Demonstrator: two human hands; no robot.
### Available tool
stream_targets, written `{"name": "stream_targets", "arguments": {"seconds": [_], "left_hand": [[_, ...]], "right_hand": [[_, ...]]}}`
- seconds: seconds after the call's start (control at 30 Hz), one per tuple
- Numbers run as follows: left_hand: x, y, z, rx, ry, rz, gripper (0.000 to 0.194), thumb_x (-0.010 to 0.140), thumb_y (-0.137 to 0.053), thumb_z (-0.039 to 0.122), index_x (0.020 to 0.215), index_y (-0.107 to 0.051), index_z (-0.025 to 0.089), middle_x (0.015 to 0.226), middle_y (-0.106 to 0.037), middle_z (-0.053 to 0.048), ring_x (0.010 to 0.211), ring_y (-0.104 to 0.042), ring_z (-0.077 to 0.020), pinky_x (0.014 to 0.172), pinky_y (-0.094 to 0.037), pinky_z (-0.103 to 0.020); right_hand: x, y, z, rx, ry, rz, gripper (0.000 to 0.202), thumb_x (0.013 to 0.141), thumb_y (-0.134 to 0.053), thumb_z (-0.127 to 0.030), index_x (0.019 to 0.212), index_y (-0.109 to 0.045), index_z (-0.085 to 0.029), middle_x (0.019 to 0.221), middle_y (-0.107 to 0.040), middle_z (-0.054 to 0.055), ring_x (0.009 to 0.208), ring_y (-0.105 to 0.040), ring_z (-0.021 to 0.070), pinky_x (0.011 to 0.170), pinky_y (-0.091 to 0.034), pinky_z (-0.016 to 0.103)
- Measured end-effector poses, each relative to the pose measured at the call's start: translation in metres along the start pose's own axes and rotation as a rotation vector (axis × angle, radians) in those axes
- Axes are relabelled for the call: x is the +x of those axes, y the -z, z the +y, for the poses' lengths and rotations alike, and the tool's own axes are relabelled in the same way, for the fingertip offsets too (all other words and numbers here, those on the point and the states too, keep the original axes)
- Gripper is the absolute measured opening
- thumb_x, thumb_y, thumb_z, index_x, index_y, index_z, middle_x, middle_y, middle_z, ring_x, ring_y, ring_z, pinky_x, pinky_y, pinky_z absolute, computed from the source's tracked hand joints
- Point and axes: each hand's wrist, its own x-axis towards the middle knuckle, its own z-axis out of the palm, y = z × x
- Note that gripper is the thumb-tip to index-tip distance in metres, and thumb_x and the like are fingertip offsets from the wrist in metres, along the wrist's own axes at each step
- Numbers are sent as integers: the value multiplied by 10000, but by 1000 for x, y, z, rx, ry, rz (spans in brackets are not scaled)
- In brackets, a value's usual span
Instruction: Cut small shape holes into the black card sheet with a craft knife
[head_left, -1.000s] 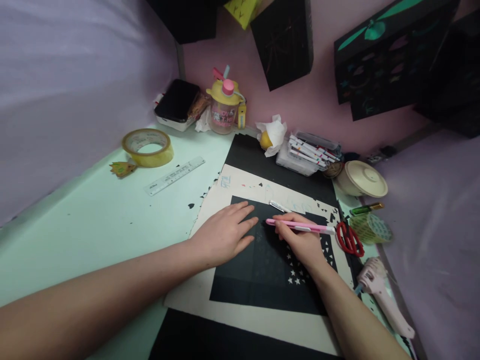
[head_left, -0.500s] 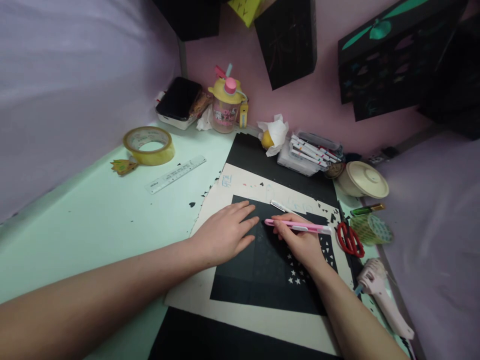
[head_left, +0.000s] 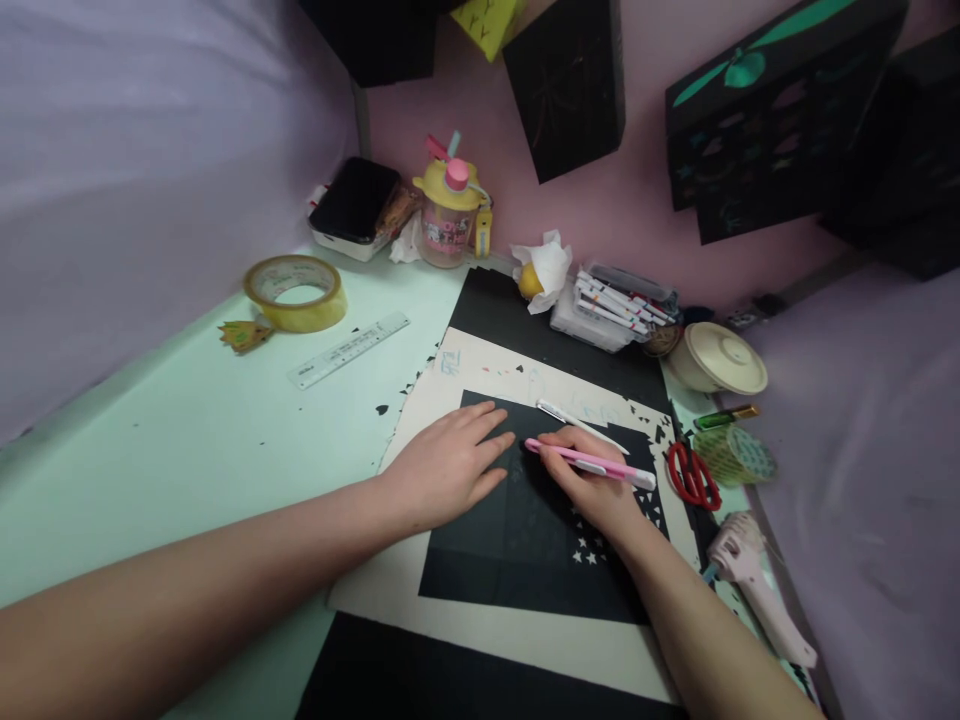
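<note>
A black sheet (head_left: 480,560) with small star and triangle cut-outs lies on a larger white sheet (head_left: 390,595). My left hand (head_left: 446,465) rests flat across the black sheet's left edge, fingers spread, holding nothing. In my right hand (head_left: 592,480) is a pink pen-like tool (head_left: 577,457), its tip at the black sheet just right of my left fingertips. Behind that hand lies a white pen (head_left: 559,411). The cut-outs (head_left: 589,553) show beside my right wrist, which hides part of them.
Left of the sheets are a clear ruler (head_left: 349,350) and a tape roll (head_left: 296,293). At the back stand a bottle (head_left: 446,225) and a pen box (head_left: 615,305). Red scissors (head_left: 694,478) and a glue gun (head_left: 757,580) lie right. Black boxes (head_left: 566,90) hang above.
The rear end of the pink tool has tipped lower, toward my right wrist, while its tip stays near the same spot. My left hand stays in place. The view has shifted slightly.
</note>
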Motion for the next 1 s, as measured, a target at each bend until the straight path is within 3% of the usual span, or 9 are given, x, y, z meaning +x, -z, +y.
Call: {"name": "stream_targets", "arguments": {"seconds": [0.37,0.53,1.0], "left_hand": [[1,-1,-1,0,-8,12,415,912,-476,373,1269,-549,174,1407,-462,-120,1334,-367,-277,1079,-341,-433],[2,2,0,17,0,-29,416,912,-476,370,1271,-546,173,1412,-456,-122,1335,-366,-280,1070,-355,-440],[3,2,1,8,21,-54,418,918,-465,376,1272,-545,168,1420,-447,-122,1344,-353,-278,1077,-345,-442]], "right_hand": [[0,-2,13,-36,245,-29,61,864,-564,-156,830,-603,-187,738,-657,29,634,-624,132,583,-474,242],[-3,-3,15,-4,256,-69,78,862,-559,-119,859,-589,-191,786,-656,48,702,-631,153,645,-493,271],[-4,-4,17,-11,261,-59,102,858,-561,-104,802,-554,-189,730,-612,31,651,-592,134,609,-468,260]]}}
